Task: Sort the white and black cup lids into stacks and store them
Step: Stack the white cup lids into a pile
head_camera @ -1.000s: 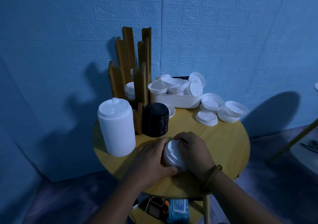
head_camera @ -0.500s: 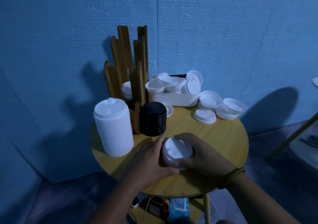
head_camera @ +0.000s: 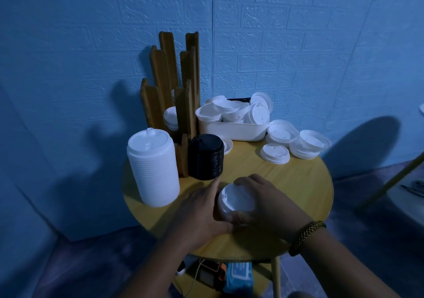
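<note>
Looking down, the round wooden surface (head_camera: 298,183) takes up most of my view. At its back left stands the slatted wooden holder (head_camera: 169,86), with some white lids lying low between its slats. In front of the holder, on the left, is the tall white stack (head_camera: 152,169), upright and much the highest pile here. The white tub (head_camera: 231,128) at the back is heaped with unsorted white lids, with something dark behind them. The black stack (head_camera: 205,156) is shorter and sits just right of the holder's foot.

My left hand (head_camera: 199,213) and right hand (head_camera: 268,206) meet at the near edge, both closed round the small white stack (head_camera: 236,202). My left fingers (head_camera: 212,187) curl along its left side. My right fingers (head_camera: 243,180) wrap over its far rim, and that thumb presses its near side. The small stack sits between my palms with its top facing up; I can't tell whether its base touches the wood.

The tall white stack lies up and to the left of this grip, on my left hand's side, and its axis is vertical. I judge the small stack should arrive level and come down onto it from above.

Smallest are the loose white lids (head_camera: 275,152) at the back right, not yet sorted.
</note>
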The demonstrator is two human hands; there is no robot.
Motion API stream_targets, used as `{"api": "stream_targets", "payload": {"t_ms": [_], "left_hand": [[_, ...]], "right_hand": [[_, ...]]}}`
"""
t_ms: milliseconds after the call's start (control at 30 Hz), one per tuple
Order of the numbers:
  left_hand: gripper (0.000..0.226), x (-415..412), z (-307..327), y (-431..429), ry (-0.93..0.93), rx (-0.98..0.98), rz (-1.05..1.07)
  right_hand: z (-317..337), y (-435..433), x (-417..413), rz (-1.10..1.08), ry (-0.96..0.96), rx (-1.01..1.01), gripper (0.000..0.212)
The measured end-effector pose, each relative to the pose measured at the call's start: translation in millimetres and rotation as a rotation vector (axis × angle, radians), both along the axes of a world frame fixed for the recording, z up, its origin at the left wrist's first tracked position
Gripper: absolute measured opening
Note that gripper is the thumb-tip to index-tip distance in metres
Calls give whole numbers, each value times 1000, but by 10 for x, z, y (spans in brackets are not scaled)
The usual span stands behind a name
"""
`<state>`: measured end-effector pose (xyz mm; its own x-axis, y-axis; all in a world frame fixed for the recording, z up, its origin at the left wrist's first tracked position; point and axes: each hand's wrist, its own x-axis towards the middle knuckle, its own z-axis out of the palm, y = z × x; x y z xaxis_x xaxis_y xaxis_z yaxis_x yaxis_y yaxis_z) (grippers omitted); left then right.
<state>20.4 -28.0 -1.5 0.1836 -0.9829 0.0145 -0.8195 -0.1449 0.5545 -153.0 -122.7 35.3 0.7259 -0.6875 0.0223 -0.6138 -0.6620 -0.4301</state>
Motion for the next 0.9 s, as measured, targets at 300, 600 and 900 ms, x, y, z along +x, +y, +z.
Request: {"api": "stream_targets", "payload": {"t_ms": [300, 600, 900], "left_hand": [[111, 0, 31, 0, -13, -8, -26], [100, 20, -1, 16, 42, -51, -25], [91, 18, 33, 13, -10, -52, -24]], "right_hand": [[-98, 113, 51, -89, -33, -46, 80], [-114, -51, -80, 24, -48, 108, 82], [-149, -163, -253, 49, -88, 110, 84]]}}
